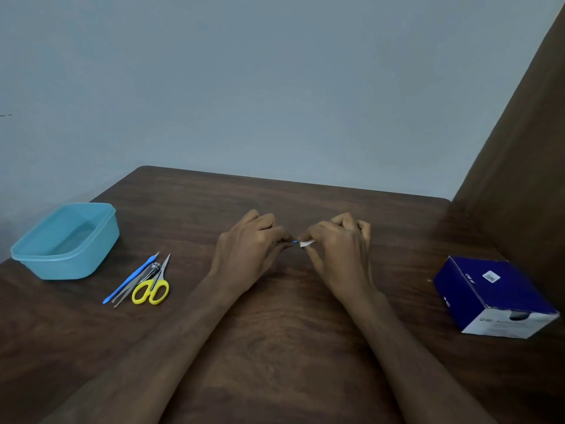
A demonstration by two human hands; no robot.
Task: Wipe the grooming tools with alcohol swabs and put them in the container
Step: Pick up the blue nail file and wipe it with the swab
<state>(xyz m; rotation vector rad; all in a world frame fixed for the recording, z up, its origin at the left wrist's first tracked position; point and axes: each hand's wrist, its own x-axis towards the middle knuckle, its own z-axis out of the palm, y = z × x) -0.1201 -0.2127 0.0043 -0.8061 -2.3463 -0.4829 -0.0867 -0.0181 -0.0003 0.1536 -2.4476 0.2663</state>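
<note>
Fingers of both the left hand (250,243) and right hand (336,240) pinch a small swab packet (305,243), light, thin and flimsy, best held at its edges for tearing.

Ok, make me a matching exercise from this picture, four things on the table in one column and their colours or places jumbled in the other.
Things:
1. container
2. scissors
3. swab box
4. swab

Descriptions:
A. dark blue and white, at the table's right side
B. yellow handles, in the pile of tools
C. small and white, pinched in the right hand
D. light blue, open, at the table's left edge

Pairs: 1-D, 2-B, 3-A, 4-C
</note>
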